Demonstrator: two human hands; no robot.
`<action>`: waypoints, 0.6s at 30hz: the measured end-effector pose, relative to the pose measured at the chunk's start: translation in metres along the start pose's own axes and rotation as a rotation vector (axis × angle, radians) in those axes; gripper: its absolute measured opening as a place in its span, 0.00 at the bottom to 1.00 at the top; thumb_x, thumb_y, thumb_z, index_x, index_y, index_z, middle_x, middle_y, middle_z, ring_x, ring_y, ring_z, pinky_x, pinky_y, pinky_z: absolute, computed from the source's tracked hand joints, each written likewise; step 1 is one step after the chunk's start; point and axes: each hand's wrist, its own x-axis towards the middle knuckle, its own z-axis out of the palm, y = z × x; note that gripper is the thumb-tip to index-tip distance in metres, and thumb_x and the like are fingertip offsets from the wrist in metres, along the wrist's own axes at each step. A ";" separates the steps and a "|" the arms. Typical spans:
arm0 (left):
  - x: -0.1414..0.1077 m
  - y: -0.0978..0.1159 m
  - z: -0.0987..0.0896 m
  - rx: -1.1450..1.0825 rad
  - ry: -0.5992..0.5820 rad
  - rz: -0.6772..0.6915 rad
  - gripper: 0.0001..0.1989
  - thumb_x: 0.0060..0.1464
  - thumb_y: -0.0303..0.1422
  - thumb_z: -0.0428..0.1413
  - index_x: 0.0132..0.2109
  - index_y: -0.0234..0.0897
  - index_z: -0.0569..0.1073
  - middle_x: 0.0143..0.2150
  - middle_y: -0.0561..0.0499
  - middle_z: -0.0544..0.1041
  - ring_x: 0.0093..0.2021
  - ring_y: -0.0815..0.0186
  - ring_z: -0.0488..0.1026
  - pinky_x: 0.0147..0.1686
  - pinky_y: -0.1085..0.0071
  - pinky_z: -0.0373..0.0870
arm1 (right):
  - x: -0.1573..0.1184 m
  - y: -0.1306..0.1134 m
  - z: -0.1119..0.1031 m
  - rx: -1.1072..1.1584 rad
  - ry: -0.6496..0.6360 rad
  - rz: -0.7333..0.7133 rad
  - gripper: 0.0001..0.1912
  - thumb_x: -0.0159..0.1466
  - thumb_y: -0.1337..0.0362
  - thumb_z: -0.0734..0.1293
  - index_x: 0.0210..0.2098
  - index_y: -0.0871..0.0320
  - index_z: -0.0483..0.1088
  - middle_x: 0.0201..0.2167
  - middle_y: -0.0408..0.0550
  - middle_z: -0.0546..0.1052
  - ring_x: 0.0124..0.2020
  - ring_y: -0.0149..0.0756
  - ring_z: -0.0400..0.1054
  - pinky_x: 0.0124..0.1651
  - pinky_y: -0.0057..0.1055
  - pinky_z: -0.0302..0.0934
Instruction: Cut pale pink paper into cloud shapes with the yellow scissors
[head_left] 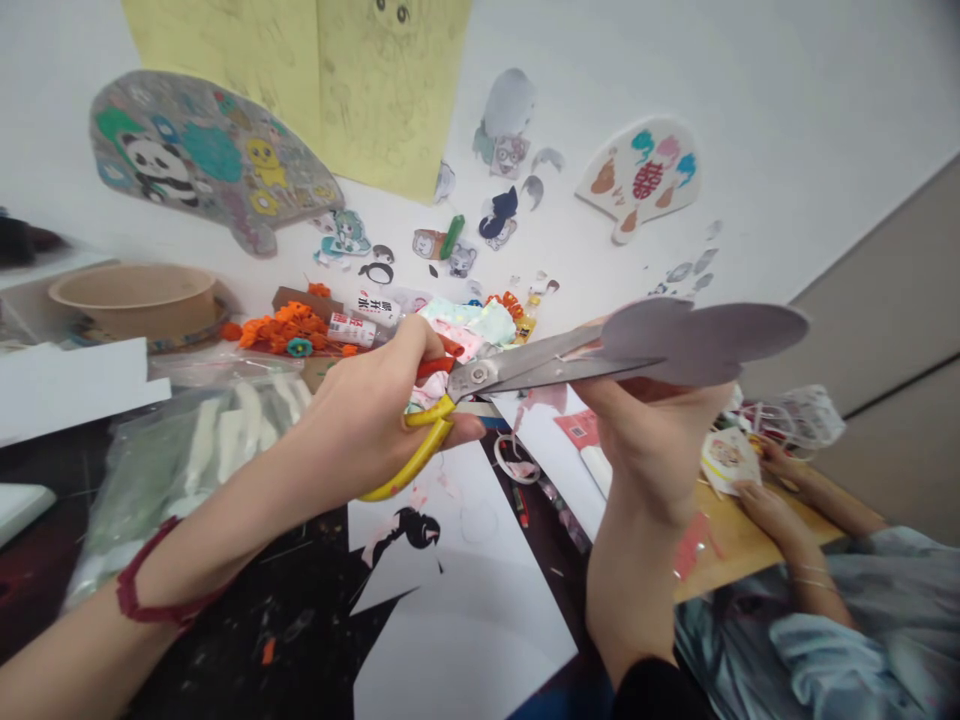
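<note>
My left hand [375, 410] is wrapped round the yellow and red handles of a pair of scissors [480, 374], whose blades point right. A rounded, lobed grey paper cutout [705, 340] is held up by my right hand [645, 425], thumb below it, other fingers partly hidden behind it. The blade tips lie against the cutout's left part, with the lower blade in front of it. Below the scissors, white paper sheets [465, 590] lie on the black table, with a small black and pink paper figure [416, 528] on them.
A tan bowl [135, 300], orange flowers [289, 328] and a clear bag [180, 450] of white pieces are at the left. Stickers and painted fans [649, 180] hang on the wall. At the right, another person's hands [772, 500] hold a small decorated piece.
</note>
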 end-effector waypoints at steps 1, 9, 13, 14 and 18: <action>0.000 0.000 0.001 0.008 -0.024 -0.006 0.22 0.51 0.50 0.53 0.41 0.42 0.54 0.34 0.48 0.74 0.33 0.54 0.74 0.34 0.57 0.68 | 0.000 0.001 0.001 0.017 0.000 0.003 0.18 0.51 0.77 0.76 0.36 0.48 0.79 0.32 0.37 0.79 0.34 0.31 0.74 0.38 0.31 0.73; -0.003 -0.002 0.004 -0.050 -0.029 0.033 0.23 0.54 0.53 0.53 0.43 0.43 0.54 0.34 0.49 0.74 0.38 0.53 0.77 0.39 0.55 0.71 | -0.003 0.010 0.002 0.011 -0.032 0.030 0.15 0.52 0.73 0.76 0.36 0.49 0.78 0.32 0.38 0.79 0.35 0.31 0.74 0.38 0.32 0.72; -0.002 -0.003 0.004 -0.060 -0.027 0.055 0.23 0.54 0.54 0.53 0.42 0.42 0.54 0.34 0.49 0.74 0.37 0.54 0.77 0.39 0.57 0.72 | -0.003 0.008 0.003 0.029 -0.025 0.028 0.18 0.50 0.76 0.76 0.36 0.49 0.79 0.33 0.37 0.80 0.34 0.31 0.75 0.41 0.33 0.73; -0.002 -0.004 0.005 -0.063 -0.025 0.063 0.23 0.55 0.54 0.53 0.41 0.42 0.54 0.35 0.49 0.74 0.37 0.55 0.77 0.39 0.57 0.72 | -0.003 0.008 0.003 0.033 -0.026 0.029 0.18 0.50 0.76 0.76 0.37 0.49 0.79 0.33 0.37 0.80 0.34 0.31 0.75 0.42 0.34 0.74; -0.003 -0.003 0.005 -0.066 -0.013 0.068 0.22 0.55 0.52 0.54 0.41 0.42 0.55 0.36 0.48 0.75 0.37 0.55 0.77 0.37 0.60 0.71 | -0.003 0.006 0.003 0.029 -0.032 0.043 0.18 0.50 0.76 0.76 0.36 0.49 0.80 0.34 0.38 0.82 0.36 0.33 0.77 0.42 0.34 0.75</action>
